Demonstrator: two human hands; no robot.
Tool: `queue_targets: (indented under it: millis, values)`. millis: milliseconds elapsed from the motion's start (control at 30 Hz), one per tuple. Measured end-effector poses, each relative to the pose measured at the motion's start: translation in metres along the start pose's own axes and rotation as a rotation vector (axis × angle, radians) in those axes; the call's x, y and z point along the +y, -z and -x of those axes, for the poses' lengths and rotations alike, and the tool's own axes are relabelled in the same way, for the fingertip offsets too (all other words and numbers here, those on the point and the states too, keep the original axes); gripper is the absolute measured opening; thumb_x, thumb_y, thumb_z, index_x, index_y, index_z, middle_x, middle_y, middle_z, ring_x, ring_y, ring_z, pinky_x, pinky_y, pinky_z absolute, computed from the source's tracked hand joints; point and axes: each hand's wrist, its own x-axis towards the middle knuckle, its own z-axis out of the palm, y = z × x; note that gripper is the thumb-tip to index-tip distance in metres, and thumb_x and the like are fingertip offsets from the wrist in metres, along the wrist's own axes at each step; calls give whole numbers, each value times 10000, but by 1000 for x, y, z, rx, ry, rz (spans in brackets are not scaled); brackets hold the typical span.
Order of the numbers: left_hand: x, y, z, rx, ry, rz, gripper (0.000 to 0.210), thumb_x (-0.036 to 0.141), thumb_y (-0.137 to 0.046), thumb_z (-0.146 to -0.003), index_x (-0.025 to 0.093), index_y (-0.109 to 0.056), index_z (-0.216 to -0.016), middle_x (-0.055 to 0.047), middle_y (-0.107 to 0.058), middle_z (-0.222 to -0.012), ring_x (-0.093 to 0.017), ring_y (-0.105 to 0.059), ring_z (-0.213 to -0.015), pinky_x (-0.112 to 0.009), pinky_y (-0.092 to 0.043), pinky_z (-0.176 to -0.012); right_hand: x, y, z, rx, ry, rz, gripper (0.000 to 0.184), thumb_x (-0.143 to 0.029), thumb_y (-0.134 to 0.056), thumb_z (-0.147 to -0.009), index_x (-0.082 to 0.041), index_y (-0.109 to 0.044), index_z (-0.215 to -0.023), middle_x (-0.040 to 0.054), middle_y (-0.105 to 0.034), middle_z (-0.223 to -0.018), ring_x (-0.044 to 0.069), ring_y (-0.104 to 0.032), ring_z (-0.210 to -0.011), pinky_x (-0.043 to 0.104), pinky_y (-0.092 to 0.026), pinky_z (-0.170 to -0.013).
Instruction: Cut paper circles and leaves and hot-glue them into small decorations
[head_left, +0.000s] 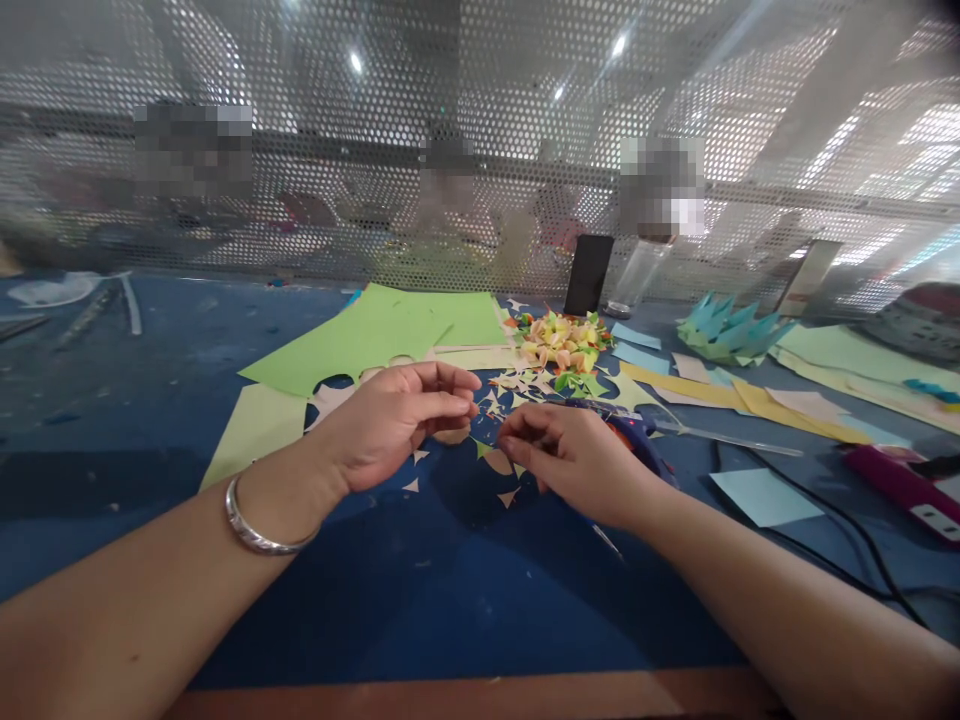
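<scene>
My left hand (pixel 405 415), with a silver bracelet (pixel 255 525) on its wrist, is raised over the table, thumb and fingers brought together. Facing it, my right hand (pixel 566 455) pinches thumb against fingers. Whatever either pinch holds, if anything, is too small to make out. A small gap separates the two hands. Below and between them lie pale round paper pieces (pixel 498 461) and small pointed paper scraps (pixel 508 497). A dark blue tool, perhaps a glue gun (pixel 643 448), lies partly hidden behind my right hand.
Green paper (pixel 390 330) spreads behind my left hand. Farther back sits a pile of paper flowers (pixel 566 340), near a black phone (pixel 589 275) and a clear bottle (pixel 637 277). A folded teal paper piece (pixel 735 330), yellow strips (pixel 780 405), and a magenta power strip (pixel 900 490) with cables are rightward.
</scene>
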Motion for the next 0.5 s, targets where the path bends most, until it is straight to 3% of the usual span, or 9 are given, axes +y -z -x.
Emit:
queue_targets:
  millis: [100, 233, 500]
  values:
    - [-2, -2, 0, 47, -67, 58, 97, 35, -696, -729, 131, -689, -738, -25, -655, -761, -117, -627, -749, -236, -501, -710, 0, -1, 0, 5, -13, 59, 94, -206, -576, -905, -199, -663, -869, -24, -633, -707, 97, -524, -535, 238, -402, -522]
    - [-5, -4, 3, -7, -24, 49, 127, 66, -722, -748, 138, -732, -852, -41, -695, -853, -130, -645, -796, -272, -516, -790, -2, 0, 1, 50, 29, 106, 67, -182, -609, -871, -197, -665, -837, -32, -621, -695, 96, -487, -548, 237, -376, -524]
    - [-9, -7, 2, 15, 29, 100, 161, 51, -762, -752, 158, -744, -871, -38, -735, -870, -136, -680, -854, -280, -531, -852, -7, 0, 5, 267, 186, 47, 38, -201, -628, -893, -199, -650, -924, -8, -624, -787, 102, -514, -614, 228, -408, -539]
